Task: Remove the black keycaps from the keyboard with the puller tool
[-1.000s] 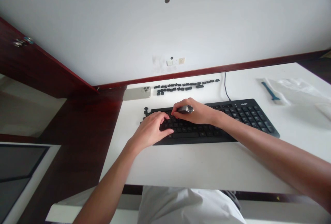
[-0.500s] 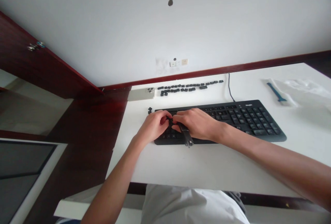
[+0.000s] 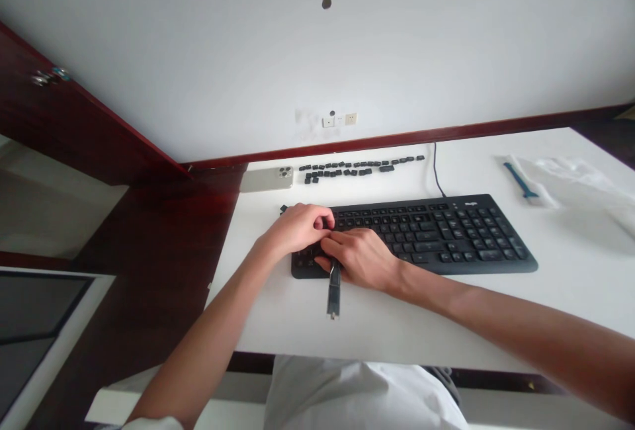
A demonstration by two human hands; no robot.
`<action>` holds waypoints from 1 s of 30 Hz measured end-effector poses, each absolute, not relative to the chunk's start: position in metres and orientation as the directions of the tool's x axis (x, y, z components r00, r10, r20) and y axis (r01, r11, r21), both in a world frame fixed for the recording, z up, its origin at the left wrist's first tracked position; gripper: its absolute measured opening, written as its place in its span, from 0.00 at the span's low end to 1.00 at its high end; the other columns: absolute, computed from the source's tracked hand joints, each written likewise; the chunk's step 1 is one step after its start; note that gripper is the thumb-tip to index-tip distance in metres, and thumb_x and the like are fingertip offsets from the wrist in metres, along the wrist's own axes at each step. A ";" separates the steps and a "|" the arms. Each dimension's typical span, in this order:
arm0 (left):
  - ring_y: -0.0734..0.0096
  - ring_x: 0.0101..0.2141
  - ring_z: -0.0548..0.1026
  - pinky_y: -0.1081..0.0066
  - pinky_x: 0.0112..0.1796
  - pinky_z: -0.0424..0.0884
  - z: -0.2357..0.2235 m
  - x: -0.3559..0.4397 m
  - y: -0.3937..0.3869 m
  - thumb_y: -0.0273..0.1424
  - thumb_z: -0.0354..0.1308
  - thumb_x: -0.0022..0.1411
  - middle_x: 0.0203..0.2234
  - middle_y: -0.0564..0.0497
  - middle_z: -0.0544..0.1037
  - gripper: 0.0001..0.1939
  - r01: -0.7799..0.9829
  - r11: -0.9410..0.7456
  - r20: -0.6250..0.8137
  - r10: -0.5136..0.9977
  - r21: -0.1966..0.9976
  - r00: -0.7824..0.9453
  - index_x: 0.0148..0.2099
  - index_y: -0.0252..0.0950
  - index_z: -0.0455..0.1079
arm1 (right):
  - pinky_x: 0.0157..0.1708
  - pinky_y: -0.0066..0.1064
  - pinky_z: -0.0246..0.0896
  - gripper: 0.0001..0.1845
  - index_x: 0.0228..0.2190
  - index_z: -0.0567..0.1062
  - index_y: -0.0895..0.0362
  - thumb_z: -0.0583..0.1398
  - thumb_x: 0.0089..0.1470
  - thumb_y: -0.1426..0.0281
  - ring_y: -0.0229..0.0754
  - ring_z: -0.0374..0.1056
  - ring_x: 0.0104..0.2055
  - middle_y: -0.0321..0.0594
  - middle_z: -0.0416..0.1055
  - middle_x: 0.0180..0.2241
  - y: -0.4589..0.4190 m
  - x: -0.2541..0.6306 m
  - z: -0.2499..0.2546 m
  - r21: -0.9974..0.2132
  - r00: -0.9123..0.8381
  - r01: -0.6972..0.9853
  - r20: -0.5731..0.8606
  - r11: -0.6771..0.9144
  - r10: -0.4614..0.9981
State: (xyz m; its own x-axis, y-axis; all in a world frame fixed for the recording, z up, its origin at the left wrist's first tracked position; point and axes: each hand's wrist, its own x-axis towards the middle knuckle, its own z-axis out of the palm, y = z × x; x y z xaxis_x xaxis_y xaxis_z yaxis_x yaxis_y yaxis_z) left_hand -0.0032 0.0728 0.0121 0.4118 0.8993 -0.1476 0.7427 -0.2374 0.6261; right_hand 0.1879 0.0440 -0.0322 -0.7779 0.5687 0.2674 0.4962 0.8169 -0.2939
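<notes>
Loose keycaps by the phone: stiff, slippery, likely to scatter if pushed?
The loose keycaps are probably stiff and light for their size, being small, hard-looking pieces. A push would likely scatter them across the white desk, since they lie unattached. Their squarish shapes suggest sliding, not rolling.

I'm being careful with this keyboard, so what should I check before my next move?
1. Keycap puller gripped in the right hand, tip pointing off the keyboard: ok.
2. Left hand resting on the left end of the black keyboard: ok.
3. Loose keycaps lined up near the wall, away from both hands: ok.
4. Stray keycap beside the keyboard's left end, apart from the others: not ok.
5. Keys beneath the hands: cannot tell, they are hidden.
6. Phone lying beside the keycaps, away from the hands: ok.
</notes>
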 end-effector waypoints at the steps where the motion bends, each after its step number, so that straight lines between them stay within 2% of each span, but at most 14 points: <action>1: 0.72 0.23 0.72 0.72 0.26 0.62 0.013 -0.003 0.076 0.26 0.62 0.55 0.23 0.56 0.78 0.06 0.735 -0.240 -0.156 0.892 0.634 0.425 0.33 0.42 0.79 | 0.28 0.33 0.50 0.16 0.32 0.74 0.57 0.56 0.69 0.61 0.40 0.69 0.30 0.41 0.76 0.33 0.044 0.188 -0.034 -0.269 -0.785 0.489 0.278 0.830 0.553; 6: 0.71 0.24 0.75 0.72 0.27 0.66 0.008 -0.003 0.081 0.28 0.62 0.57 0.24 0.53 0.79 0.05 0.683 -0.151 -0.199 0.892 0.715 0.405 0.31 0.39 0.79 | 0.30 0.33 0.55 0.16 0.34 0.74 0.59 0.51 0.71 0.68 0.40 0.70 0.30 0.41 0.75 0.32 0.044 0.187 -0.041 -0.217 -0.773 0.477 0.357 0.852 0.524; 10: 0.71 0.25 0.75 0.73 0.27 0.67 -0.001 -0.006 0.079 0.30 0.62 0.59 0.26 0.52 0.81 0.05 0.660 -0.109 -0.211 0.898 0.744 0.387 0.32 0.38 0.79 | 0.30 0.34 0.56 0.18 0.33 0.74 0.59 0.49 0.72 0.69 0.40 0.70 0.30 0.40 0.74 0.31 0.043 0.187 -0.044 -0.189 -0.763 0.471 0.403 0.862 0.505; 18: 0.71 0.26 0.75 0.74 0.27 0.66 -0.006 -0.005 0.081 0.31 0.64 0.58 0.27 0.51 0.81 0.05 0.648 -0.072 -0.227 0.902 0.759 0.366 0.31 0.37 0.79 | 0.29 0.34 0.54 0.18 0.32 0.74 0.59 0.51 0.72 0.70 0.38 0.69 0.28 0.39 0.75 0.30 0.042 0.188 -0.043 -0.156 -0.732 0.493 0.458 0.856 0.505; 22: 0.71 0.27 0.75 0.74 0.27 0.66 -0.005 -0.005 0.081 0.32 0.64 0.58 0.26 0.51 0.81 0.05 0.667 -0.057 -0.248 0.902 0.743 0.354 0.32 0.37 0.79 | 0.28 0.33 0.51 0.17 0.32 0.74 0.58 0.53 0.71 0.66 0.37 0.68 0.28 0.38 0.75 0.30 0.041 0.189 -0.040 -0.165 -0.701 0.500 0.500 0.850 0.509; 26: 0.72 0.27 0.75 0.74 0.28 0.65 -0.004 -0.004 0.080 0.31 0.64 0.58 0.26 0.52 0.81 0.05 0.690 -0.061 -0.245 0.909 0.721 0.337 0.31 0.37 0.79 | 0.29 0.33 0.50 0.18 0.30 0.73 0.57 0.54 0.70 0.64 0.37 0.66 0.26 0.37 0.73 0.29 0.042 0.189 -0.037 -0.181 -0.728 0.472 0.472 0.863 0.497; 30: 0.72 0.27 0.75 0.74 0.28 0.65 -0.004 -0.004 0.079 0.31 0.64 0.58 0.27 0.52 0.81 0.04 0.683 -0.067 -0.236 0.910 0.728 0.341 0.31 0.38 0.79 | 0.30 0.32 0.52 0.16 0.29 0.72 0.57 0.53 0.70 0.68 0.36 0.63 0.26 0.36 0.71 0.29 0.044 0.189 -0.038 -0.214 -0.747 0.435 0.456 0.875 0.483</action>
